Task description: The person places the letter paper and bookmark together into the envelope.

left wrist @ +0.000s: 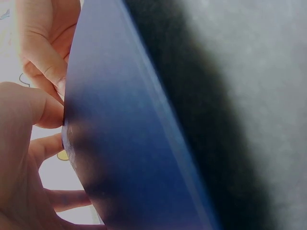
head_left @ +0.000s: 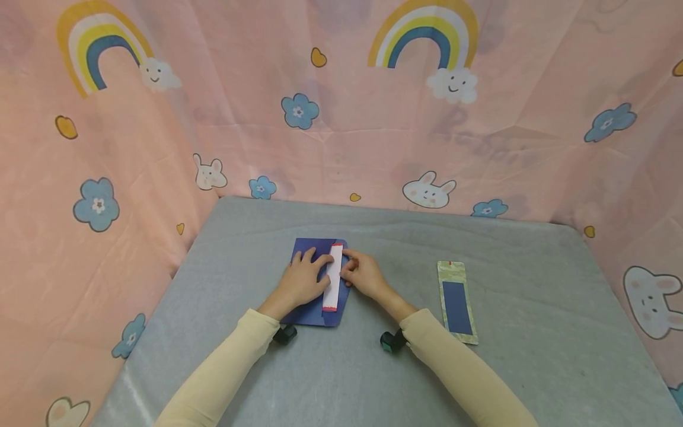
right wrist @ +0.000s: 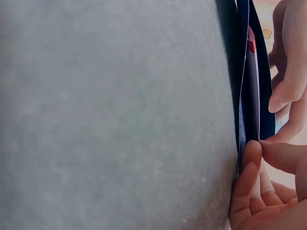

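A blue envelope (head_left: 306, 314) lies on the grey table (head_left: 368, 379), left of the middle and well in from the back edge, with a red-ended white strip (head_left: 333, 287) running lengthwise along its right side. The left hand (head_left: 304, 281) rests on the envelope with its fingers spread apart, the forefinger and thumb reaching the strip's left edge; it grips nothing. The right hand (head_left: 367, 277) is at the strip's right edge, its thumb and forefinger pinching that edge with their tips together in the right wrist view, where the strip shows between two blue layers; whether a blue layer is pinched too, I cannot tell. Toward the table's right edge, beside the right sleeve (head_left: 459, 367), lies a pale green card (head_left: 452, 271) with a dark blue panel. Behind the table's back edge hangs a pink cloth (head_left: 347, 142) printed with rainbows, rabbits and flowers.
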Available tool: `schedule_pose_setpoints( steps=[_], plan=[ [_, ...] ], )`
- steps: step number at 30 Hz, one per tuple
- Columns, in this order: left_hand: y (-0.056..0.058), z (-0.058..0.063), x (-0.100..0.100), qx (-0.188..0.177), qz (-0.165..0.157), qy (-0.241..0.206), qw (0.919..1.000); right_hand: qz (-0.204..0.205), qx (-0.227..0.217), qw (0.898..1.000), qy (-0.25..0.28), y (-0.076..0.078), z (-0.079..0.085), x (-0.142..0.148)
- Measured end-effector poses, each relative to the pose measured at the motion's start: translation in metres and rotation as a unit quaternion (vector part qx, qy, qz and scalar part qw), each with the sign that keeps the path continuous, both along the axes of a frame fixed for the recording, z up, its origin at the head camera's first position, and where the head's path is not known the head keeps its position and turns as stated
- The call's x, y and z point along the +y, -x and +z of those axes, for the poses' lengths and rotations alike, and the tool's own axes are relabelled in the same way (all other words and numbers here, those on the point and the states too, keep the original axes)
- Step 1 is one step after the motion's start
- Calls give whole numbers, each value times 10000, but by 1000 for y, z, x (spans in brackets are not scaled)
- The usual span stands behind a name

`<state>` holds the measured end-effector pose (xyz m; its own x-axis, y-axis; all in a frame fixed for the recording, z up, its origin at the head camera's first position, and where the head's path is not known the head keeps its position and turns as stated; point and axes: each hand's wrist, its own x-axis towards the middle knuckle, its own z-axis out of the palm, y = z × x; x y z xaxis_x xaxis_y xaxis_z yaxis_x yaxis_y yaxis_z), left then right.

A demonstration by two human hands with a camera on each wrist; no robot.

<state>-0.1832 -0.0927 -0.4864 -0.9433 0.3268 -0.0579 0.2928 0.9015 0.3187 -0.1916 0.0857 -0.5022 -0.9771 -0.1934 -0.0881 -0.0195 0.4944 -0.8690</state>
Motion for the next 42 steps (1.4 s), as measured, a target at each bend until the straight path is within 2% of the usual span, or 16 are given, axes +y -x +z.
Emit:
schedule_pose_setpoints(
  steps=[19,42],
  plan=[
    [2,-4,0,30,-4,6,10000,76,3,10000,10,0,2,-1],
    [0,0,0,42,-23,3,10000,65,178,9994,-281,0,0,-4]
  ],
)
